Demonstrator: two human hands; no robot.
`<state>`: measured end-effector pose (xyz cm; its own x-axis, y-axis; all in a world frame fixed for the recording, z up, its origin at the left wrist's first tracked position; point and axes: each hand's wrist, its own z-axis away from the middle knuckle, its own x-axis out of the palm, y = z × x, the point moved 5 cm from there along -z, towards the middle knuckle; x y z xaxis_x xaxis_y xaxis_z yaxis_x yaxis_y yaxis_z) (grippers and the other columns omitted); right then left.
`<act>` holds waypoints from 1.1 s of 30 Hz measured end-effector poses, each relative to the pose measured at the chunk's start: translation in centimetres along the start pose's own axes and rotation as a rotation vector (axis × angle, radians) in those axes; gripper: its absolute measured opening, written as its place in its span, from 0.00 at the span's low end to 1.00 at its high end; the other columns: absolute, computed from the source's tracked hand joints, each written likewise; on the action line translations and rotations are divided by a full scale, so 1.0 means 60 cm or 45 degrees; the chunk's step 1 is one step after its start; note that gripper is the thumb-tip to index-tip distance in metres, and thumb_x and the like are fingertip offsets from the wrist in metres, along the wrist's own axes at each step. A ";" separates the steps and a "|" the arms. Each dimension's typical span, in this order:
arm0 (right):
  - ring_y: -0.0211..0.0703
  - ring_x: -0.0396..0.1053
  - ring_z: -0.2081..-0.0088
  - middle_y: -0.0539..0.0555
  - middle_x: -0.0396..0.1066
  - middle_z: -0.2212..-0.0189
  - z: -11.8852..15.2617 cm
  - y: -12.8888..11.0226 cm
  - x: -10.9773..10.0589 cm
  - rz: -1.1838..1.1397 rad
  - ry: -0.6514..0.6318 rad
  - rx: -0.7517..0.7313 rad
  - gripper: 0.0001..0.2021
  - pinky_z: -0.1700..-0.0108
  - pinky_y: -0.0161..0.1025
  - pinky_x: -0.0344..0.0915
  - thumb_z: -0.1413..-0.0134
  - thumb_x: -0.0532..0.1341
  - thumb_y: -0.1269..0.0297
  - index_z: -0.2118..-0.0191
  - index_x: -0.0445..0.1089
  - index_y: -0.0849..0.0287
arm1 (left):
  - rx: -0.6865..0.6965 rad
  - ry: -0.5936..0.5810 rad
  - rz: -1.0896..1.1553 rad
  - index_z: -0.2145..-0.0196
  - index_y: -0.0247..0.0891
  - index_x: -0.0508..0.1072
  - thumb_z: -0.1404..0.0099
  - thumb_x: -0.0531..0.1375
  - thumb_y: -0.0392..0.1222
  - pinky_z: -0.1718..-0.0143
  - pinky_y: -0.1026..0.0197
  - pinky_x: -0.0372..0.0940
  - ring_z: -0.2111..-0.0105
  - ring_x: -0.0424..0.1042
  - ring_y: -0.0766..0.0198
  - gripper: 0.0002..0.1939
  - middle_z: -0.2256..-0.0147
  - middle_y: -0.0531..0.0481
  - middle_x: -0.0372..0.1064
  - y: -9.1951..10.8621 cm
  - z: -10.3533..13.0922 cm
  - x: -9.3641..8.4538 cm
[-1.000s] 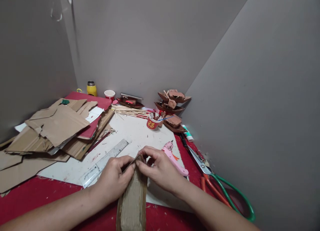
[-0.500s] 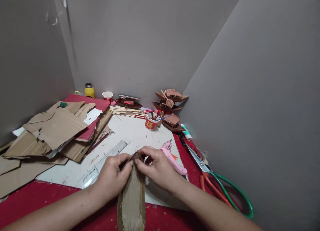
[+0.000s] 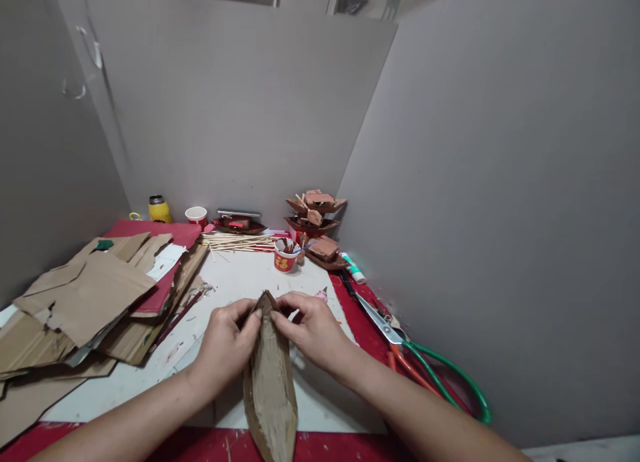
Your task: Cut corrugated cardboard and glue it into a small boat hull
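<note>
A brown cardboard boat hull [image 3: 271, 382], long and pointed with raised sides, stretches from between my hands down past the bottom edge of the view. My left hand [image 3: 233, 335] pinches its far tip from the left side, thumb on the inside. On the right side of the same tip, my right hand [image 3: 313, 329] is closed with thumb and fingers on the wall. Behind the right hand only the pink nozzle end of a glue gun [image 3: 321, 294] shows; its body is hidden.
Torn cardboard sheets [image 3: 95, 295] are heaped at left. Beyond the hands stand a red paper cup [image 3: 285, 259], thin wooden sticks [image 3: 240, 241] and stacked brown model boats [image 3: 316, 212]. Large scissors [image 3: 390, 332] and a glue tube [image 3: 353, 269] lie along the right grey partition [image 3: 490, 182].
The view has tilted upward and turned slightly right. The hull has come up a little, showing more of its near end. Both hands keep hold of its far tip.
</note>
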<state>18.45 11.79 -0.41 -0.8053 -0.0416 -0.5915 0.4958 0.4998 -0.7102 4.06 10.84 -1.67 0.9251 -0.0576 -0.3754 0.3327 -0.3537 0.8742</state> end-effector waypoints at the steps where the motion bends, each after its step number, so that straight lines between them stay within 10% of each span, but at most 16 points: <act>1: 0.40 0.66 0.69 0.51 0.71 0.73 0.000 0.002 -0.002 0.010 0.015 0.000 0.06 0.65 0.36 0.60 0.47 0.59 0.74 0.69 0.72 0.60 | 0.015 0.002 0.001 0.68 0.35 0.75 0.35 0.53 0.38 0.67 0.64 0.62 0.70 0.69 0.63 0.11 0.72 0.51 0.73 0.002 -0.001 0.002; 12: 0.39 0.65 0.70 0.49 0.69 0.75 0.003 0.011 -0.005 -0.140 -0.025 0.046 0.05 0.66 0.34 0.60 0.50 0.58 0.74 0.72 0.70 0.60 | -0.146 -0.025 0.125 0.48 0.31 0.71 0.42 0.58 0.35 0.55 0.58 0.66 0.59 0.74 0.57 0.23 0.56 0.43 0.76 0.008 -0.009 -0.002; 33: 0.37 0.65 0.71 0.48 0.69 0.75 0.019 0.009 0.011 -0.208 -0.087 0.113 0.06 0.68 0.32 0.60 0.50 0.57 0.74 0.72 0.70 0.60 | 0.000 -0.120 0.072 0.66 0.35 0.79 0.37 0.54 0.35 0.65 0.64 0.64 0.68 0.71 0.62 0.12 0.71 0.51 0.75 0.016 -0.003 -0.003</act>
<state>18.54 11.06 -1.65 -0.8549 -0.1760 -0.4880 0.3896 0.4032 -0.8280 4.26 10.68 -0.75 0.9211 -0.1653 -0.3525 0.2801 -0.3475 0.8949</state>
